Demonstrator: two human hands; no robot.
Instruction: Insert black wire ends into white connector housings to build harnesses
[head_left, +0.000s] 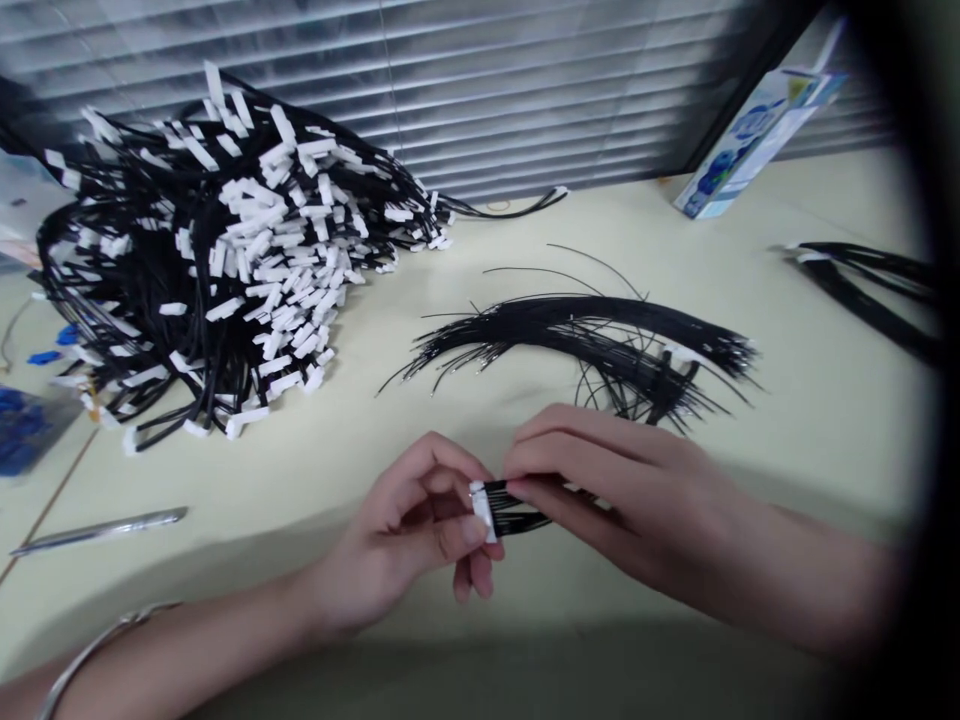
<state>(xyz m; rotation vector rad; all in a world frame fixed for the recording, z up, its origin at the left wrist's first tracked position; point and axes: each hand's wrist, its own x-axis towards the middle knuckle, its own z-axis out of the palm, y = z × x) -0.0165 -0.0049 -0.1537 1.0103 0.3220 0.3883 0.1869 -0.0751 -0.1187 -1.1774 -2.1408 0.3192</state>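
Note:
My left hand (409, 530) pinches a small white connector (482, 510) between thumb and fingers near the table's front edge. Black wires (517, 505) run out of the connector to the right. My right hand (607, 490) is closed on those wires just beside the connector, its fingertips almost touching my left thumb. Behind my hands a loose bundle of thin black wires (585, 335) lies fanned out on the pale table (315, 480).
A big heap of black cables with white connectors (225, 260) fills the back left. A pen (97, 530) lies at front left, blue parts (22, 420) at the left edge. A blue-and-white box (757, 140) leans at back right, more black cables (870, 285) beside it.

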